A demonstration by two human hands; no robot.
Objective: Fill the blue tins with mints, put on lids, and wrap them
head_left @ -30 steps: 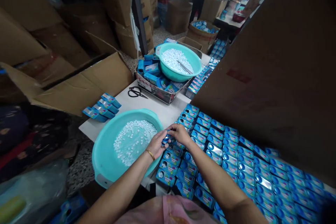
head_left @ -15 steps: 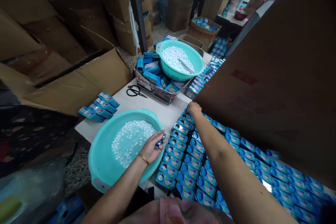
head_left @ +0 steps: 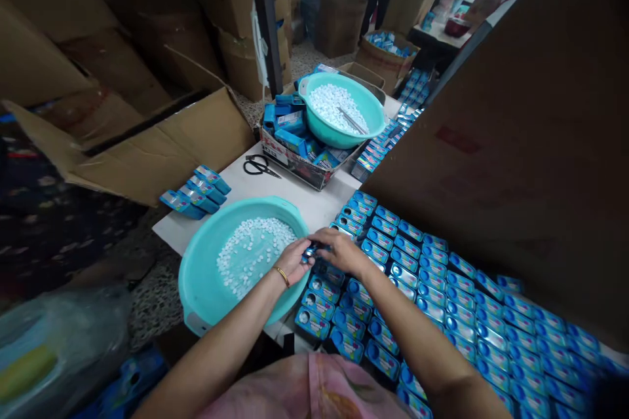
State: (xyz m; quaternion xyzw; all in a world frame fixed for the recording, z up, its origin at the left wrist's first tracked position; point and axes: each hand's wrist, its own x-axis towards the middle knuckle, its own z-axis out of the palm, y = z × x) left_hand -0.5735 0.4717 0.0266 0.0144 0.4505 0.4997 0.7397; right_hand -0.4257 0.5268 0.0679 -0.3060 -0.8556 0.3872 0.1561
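Head view: I log both bare hands meeting just below and right of the frame's centre, over the right rim of a large turquoise basin [head_left: 201,281]. Left hand [head_left: 293,263], with a gold bracelet [head_left: 282,276] at its wrist, is palm up, its fingers curled around small shiny blue pieces [head_left: 309,253]; their count I cannot tell. Right hand [head_left: 340,251] meets it from the right, fingers bent and their tips at those same pieces; whether they pinch one I cannot tell, as the contact is partly hidden.

Blue packs [head_left: 460,303] stand in close rows across the lower right, several in the column nearest the basin showing round openings. White pellets [head_left: 270,229] lie scattered in the large basin, left of the hands. At upper centre I record a smaller turquoise basin [head_left: 374,110] holding more pellets and a metal tool [head_left: 352,120], resting on a carton tray [head_left: 295,165] of further blue packs. Black-handled scissors [head_left: 258,165] lie on the white table [head_left: 314,206] left of that tray. Four blue packs [head_left: 204,190] lean in a short row near the table's left edge, beside an open carton [head_left: 167,150]
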